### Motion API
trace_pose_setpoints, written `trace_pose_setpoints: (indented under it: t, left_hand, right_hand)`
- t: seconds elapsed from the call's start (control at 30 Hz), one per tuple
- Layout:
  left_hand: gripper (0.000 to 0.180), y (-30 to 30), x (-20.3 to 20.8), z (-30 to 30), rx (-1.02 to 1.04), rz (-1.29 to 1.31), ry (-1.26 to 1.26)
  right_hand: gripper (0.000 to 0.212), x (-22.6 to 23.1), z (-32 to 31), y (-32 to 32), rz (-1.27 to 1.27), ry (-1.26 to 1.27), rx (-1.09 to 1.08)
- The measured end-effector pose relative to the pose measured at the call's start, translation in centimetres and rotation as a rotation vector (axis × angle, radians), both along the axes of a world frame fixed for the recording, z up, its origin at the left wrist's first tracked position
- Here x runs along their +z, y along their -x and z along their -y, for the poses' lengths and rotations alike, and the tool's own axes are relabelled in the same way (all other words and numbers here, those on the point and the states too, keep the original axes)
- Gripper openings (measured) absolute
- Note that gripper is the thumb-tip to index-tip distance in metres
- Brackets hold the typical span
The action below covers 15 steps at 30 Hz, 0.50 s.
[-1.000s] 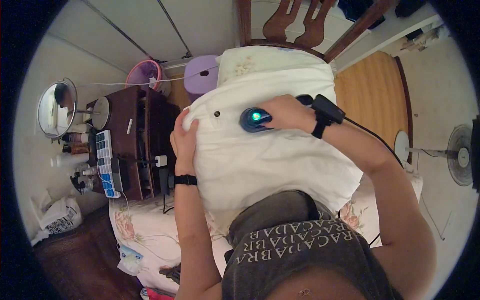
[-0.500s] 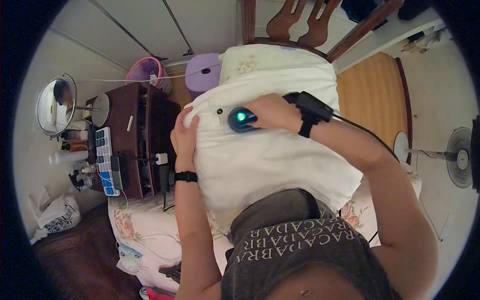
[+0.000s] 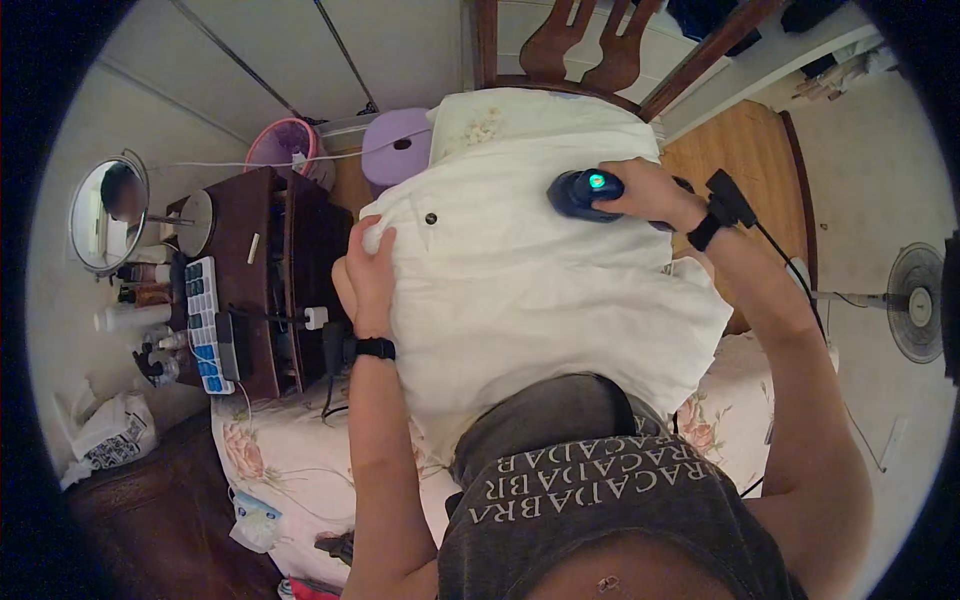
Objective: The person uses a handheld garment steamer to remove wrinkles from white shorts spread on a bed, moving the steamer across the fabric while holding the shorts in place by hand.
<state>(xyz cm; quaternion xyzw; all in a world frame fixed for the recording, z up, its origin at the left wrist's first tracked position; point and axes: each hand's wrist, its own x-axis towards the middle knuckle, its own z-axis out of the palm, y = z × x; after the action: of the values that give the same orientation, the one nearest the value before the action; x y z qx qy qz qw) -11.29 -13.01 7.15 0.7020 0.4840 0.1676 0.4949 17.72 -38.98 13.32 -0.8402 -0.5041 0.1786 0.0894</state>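
A white garment with a dark metal button point(image 3: 431, 218) lies spread before me; its broad white cloth point(image 3: 500, 300) reaches to my lap. On its right part sits a small dark blue iron point(image 3: 580, 195) with a glowing green light on top. My right hand point(image 3: 645, 192) is closed around the iron's handle. At the garment's left edge, near the button, my left hand point(image 3: 370, 268) grips the cloth, with the thumb on top and some fingers hidden beneath. The iron's underside is hidden against the cloth.
A pale floral cloth point(image 3: 480, 125) lies under the garment, before a wooden chair back point(image 3: 570, 50). Left stands a dark cabinet point(image 3: 240, 230) with a mirror point(image 3: 110, 215) and pill organizer point(image 3: 203, 325). A purple stool point(image 3: 395, 150) and fan point(image 3: 915, 305) stand nearby.
My right hand has moved the iron to the right across the garment, away from the button. My left hand stays on the left edge of the cloth.
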Motion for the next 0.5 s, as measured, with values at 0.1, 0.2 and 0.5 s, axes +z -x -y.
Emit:
trace_pose_setpoints:
  t: [0.1, 0.2, 0.5]
  left_hand:
    - [0.027, 0.7, -2.6, -0.9, -0.003, 0.147, -0.126]
    - [0.026, 0.3, -2.7, -0.8, 0.008, 0.108, -0.138]
    - [0.029, 1.0, -6.1, -1.9, 0.007, 0.117, -0.219]
  right_hand:
    - [0.039, 0.2, -3.0, 2.1, -0.069, 0.072, 0.119]
    - [0.038, -0.8, -4.2, 3.2, -0.021, 0.072, 0.193]
    - [0.036, -1.7, -3.3, 1.8, -0.003, 0.118, 0.144]
